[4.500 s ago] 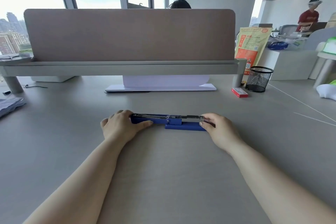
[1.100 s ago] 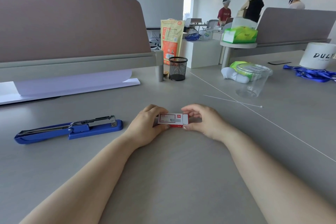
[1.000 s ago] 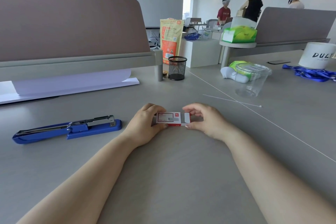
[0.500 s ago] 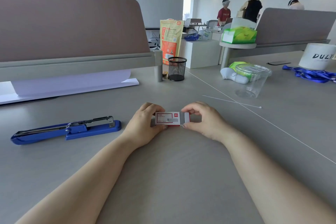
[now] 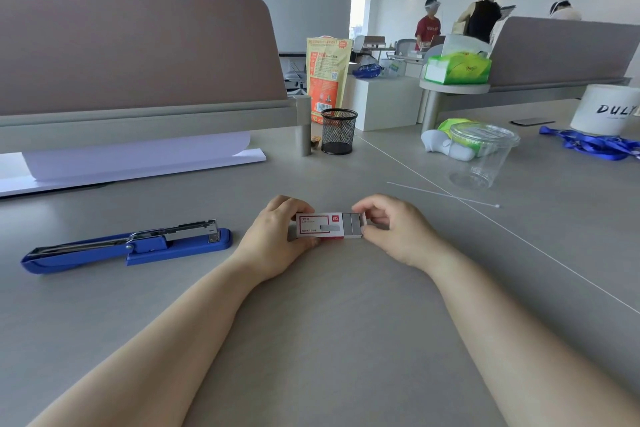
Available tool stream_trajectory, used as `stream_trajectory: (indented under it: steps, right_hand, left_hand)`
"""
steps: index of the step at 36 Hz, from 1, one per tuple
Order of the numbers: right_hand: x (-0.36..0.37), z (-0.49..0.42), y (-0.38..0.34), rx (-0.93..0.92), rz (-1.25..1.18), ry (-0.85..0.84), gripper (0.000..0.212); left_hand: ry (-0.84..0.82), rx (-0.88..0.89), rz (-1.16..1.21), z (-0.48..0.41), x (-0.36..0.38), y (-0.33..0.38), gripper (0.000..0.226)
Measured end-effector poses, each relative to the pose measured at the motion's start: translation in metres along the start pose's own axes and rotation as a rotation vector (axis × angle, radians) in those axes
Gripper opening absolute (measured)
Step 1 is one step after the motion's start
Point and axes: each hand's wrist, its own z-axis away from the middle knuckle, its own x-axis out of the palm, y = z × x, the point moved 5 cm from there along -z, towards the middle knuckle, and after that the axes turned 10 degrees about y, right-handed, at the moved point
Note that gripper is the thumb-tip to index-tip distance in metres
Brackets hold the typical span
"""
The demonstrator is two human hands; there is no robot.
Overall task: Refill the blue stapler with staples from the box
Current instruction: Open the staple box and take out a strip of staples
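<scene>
The blue stapler (image 5: 124, 246) lies on the grey desk at the left, swung open flat, its metal staple channel facing up. A small red-and-white staple box (image 5: 320, 226) sits low over the desk in the middle. My left hand (image 5: 277, 239) grips its sleeve from the left. My right hand (image 5: 394, 229) pinches the inner tray (image 5: 353, 225), which sticks out to the right and shows grey staple strips. Both hands are well to the right of the stapler.
A black mesh pen cup (image 5: 338, 131) and an orange pouch (image 5: 327, 76) stand behind. A stack of white paper (image 5: 138, 163) lies under the desk divider (image 5: 138, 45). A clear plastic cup (image 5: 483, 156) and a white cable tie (image 5: 443, 195) are at the right. Several people stand far behind.
Earlier both hands held the open stapler; it now lies at the left. In the last second my right hand has slid the tray further out of the box, exposing the staples.
</scene>
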Motion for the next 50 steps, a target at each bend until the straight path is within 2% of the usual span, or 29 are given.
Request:
stream_trajectory:
  steps: [19, 50]
  right_hand:
    - [-0.0005, 0.0008, -0.0029, -0.020, 0.129, -0.022, 0.023]
    - [0.0002, -0.0008, -0.0035, -0.055, 0.169, -0.038, 0.023]
  left_hand:
    - [0.008, -0.001, 0.009, 0.0001, -0.0002, 0.0000, 0.040]
    - [0.005, -0.016, 0.011, 0.0001, 0.0001, 0.0000, 0.039]
